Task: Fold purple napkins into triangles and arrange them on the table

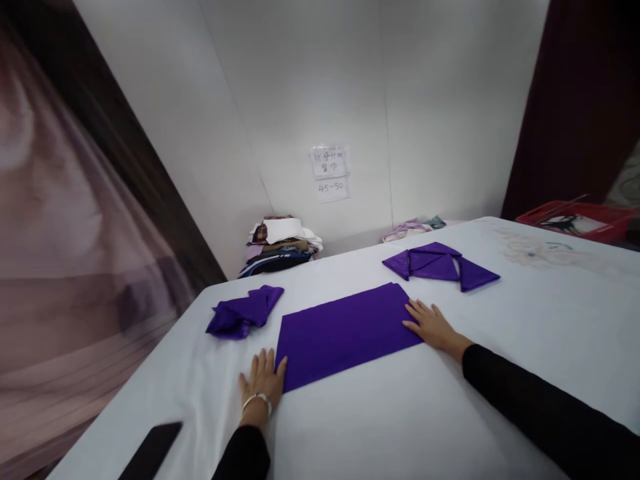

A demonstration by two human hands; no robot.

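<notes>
A purple cloth napkin (345, 333), folded into a flat rectangle, lies on the white-covered table in front of me. My left hand (263, 380), with a bracelet at the wrist, rests flat at its lower left corner, fingers spread and the thumb side at the cloth's edge. On the right edge lies my right hand (433, 325), its fingers stretched out over the fabric. Neither hand grips anything. Behind to the right is a folded purple napkin (434, 261) with pointed ends. Another purple napkin (245, 312) sits bunched and folded at the left.
A dark flat object (153, 450) lies at the table's near left. Stacked clothes (280, 243) and more fabric (407, 229) are behind the white table (500, 400). A red basket (580, 220) stands far right. Paper signs (330, 173) hang on the wall. A pinkish curtain (65, 267) borders the left.
</notes>
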